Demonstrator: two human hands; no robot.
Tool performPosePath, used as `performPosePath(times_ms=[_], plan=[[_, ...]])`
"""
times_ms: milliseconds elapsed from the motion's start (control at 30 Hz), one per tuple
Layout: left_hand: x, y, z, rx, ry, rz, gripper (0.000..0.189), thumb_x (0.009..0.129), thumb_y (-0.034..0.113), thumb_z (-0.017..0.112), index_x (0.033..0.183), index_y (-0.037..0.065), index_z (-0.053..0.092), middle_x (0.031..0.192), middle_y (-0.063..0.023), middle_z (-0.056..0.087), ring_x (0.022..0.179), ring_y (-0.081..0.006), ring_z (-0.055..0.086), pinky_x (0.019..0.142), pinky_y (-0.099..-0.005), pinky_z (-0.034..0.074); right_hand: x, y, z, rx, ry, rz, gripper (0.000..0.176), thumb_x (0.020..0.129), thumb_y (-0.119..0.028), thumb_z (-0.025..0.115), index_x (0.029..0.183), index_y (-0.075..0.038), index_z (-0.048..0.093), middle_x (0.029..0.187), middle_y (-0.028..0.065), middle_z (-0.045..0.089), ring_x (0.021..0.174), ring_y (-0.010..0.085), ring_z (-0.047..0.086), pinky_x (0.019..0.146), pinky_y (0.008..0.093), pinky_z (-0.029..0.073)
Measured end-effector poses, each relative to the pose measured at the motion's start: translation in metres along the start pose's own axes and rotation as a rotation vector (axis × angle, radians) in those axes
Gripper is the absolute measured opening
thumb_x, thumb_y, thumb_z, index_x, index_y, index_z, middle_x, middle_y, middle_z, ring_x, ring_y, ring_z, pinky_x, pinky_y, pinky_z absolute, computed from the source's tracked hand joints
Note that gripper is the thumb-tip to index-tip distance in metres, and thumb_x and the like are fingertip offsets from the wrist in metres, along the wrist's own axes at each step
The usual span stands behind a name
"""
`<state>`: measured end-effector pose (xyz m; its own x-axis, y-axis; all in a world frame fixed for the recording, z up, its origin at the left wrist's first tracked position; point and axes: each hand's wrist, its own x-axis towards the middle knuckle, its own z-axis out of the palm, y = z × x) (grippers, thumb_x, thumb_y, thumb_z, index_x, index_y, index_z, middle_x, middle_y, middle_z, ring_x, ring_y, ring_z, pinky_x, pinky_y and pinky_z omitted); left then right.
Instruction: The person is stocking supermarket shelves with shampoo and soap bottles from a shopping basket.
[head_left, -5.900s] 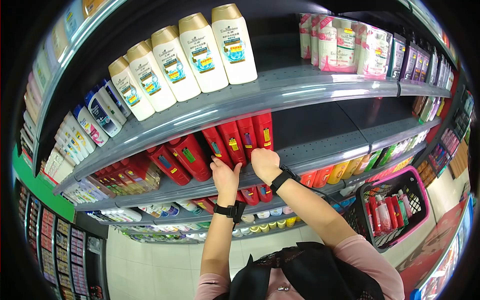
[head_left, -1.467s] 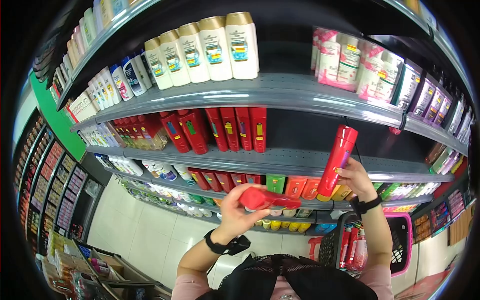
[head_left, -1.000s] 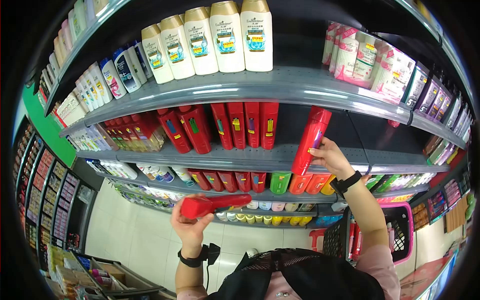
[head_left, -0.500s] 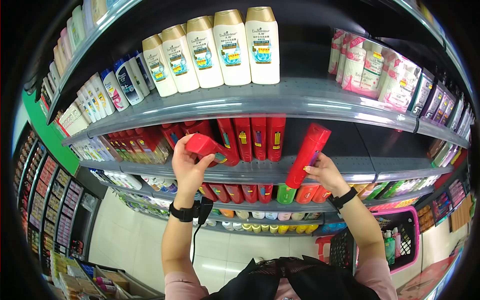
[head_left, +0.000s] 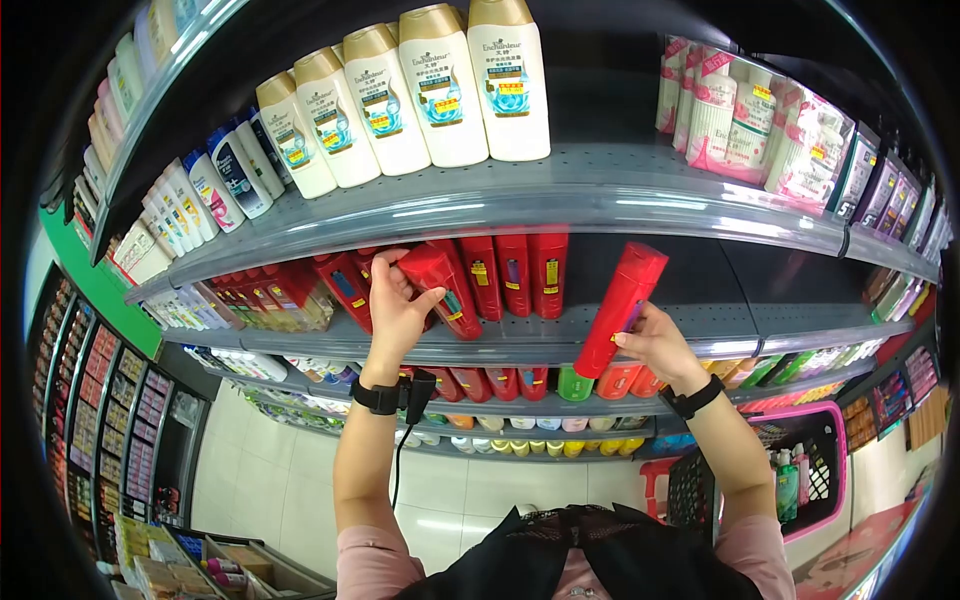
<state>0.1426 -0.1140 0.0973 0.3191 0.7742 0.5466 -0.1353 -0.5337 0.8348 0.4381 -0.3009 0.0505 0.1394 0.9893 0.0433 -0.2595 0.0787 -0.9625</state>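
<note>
My left hand (head_left: 402,305) grips a red bottle with a teal label (head_left: 445,290) near its top. That bottle leans slightly at the front of the middle shelf, beside a row of upright red bottles (head_left: 515,275). To the right, my right hand (head_left: 655,342) has its fingers round the lower part of another red bottle (head_left: 622,305), which is tilted in front of the shelf edge, its label mostly hidden by my fingers.
White bottles with gold caps (head_left: 432,90) stand on the shelf above, with pink-and-white packs (head_left: 728,115) to their right. Lower shelves hold more bottles. A black basket with a pink rim (head_left: 838,450) stands at lower right.
My left hand and its bottle have moved right, and the bottle has turned more upright against the row. My right hand still holds its bottle, in nearly the same place.
</note>
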Motion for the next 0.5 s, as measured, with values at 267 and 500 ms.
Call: performPosePath(times_ms=[267,500], plan=[[0.008,-0.021,-0.005,-0.025,-0.026,-0.025,0.065,0.07,-0.017,0.064,0.125,0.001,0.033,0.113,-0.0153,0.052,0.105,-0.0216,0.056,0.086,-0.0311,0.05,0.008,0.005,-0.002,-0.008,-0.033,-0.024,0.04,0.081,0.002,0.063,0.117,-0.002,0.048,0.104,0.0082,0.059,0.099,0.0169,0.058,0.086,0.0323,0.05],[0.006,-0.029,0.004,-0.082,0.047,-0.05,0.067,0.072,-0.013,0.066,0.129,0.002,0.032,0.116,-0.0151,0.05,0.106,-0.0218,0.054,0.089,-0.032,0.047,0.012,0.011,0.003,-0.013,-0.029,0.002,0.041,0.08,0.004,0.063,0.118,-0.002,0.048,0.106,0.0074,0.058,0.099,0.0165,0.057,0.088,0.0322,0.048]])
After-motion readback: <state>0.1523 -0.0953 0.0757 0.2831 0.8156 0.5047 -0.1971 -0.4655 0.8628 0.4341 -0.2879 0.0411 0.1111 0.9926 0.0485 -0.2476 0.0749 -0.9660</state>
